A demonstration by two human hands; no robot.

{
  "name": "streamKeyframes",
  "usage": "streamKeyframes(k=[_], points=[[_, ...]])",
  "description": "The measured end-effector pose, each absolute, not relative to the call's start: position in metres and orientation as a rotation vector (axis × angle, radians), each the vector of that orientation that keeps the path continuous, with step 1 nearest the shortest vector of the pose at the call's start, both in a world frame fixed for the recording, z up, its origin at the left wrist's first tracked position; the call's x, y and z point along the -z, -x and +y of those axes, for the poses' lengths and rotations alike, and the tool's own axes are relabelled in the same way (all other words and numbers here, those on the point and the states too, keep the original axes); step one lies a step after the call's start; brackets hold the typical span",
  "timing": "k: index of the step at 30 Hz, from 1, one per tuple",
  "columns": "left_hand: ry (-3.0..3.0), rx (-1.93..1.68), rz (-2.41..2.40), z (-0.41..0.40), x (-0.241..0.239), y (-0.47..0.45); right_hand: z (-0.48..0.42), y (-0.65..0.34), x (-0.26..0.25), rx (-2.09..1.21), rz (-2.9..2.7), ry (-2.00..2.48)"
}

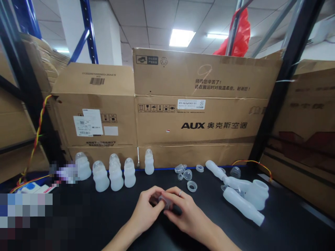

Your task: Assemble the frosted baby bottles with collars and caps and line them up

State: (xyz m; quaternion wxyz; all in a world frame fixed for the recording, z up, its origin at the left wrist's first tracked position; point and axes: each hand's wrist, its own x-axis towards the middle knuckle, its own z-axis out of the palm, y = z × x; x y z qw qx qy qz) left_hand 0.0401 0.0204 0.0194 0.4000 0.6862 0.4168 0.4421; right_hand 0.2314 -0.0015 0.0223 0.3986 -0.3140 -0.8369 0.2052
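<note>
My left hand (pixel 146 209) and my right hand (pixel 187 212) meet over the black table (pixel 86 223), fingers pinched together on a small clear plastic piece (pixel 165 201). A dark part (pixel 176 210) shows under my right fingers. Several assembled white bottles (pixel 115 172) stand upright in a row at the back left. To the right lie empty white bottle bodies (pixel 244 205) on their sides. Between them sit loose clear caps (pixel 183 171) and white rings (pixel 192 186).
Large cardboard boxes (pixel 193 104) wall off the back of the table. A black rack post (pixel 282 80) slants at the right; red-yellow wires (pixel 36 136) hang at the left. Blurred patches cover the lower left corner.
</note>
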Motion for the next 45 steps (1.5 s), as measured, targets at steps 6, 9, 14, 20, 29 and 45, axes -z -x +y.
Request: streamKeyframes(k=[6, 9, 14, 20, 29, 45], points=[[-1.605, -1.105, 0.943, 0.023, -0.016, -0.039, -0.004, -0.234, -0.025, -0.541, -2.191, 0.853], [-1.550, -1.124, 0.932, 0.022, -0.015, -0.041, 0.000, -0.236, -0.022, -0.310, -2.240, 0.827], [-1.502, -1.120, 0.932, 0.018, -0.019, -0.044, 0.001, -0.235, -0.018, 0.167, -2.280, 0.736], [-1.543, -1.147, 0.925, 0.013, -0.021, -0.044, -0.009, -0.229, -0.026, 0.332, -2.310, 0.689], [-1.422, -1.247, 0.842, 0.020, -0.012, -0.053, 0.001, -0.230, -0.032, 0.331, -2.256, 0.835], [-2.629, -0.883, 1.151, 0.029, -0.023, -0.015, 0.058, -0.377, -0.023, 0.540, -1.593, 2.272]])
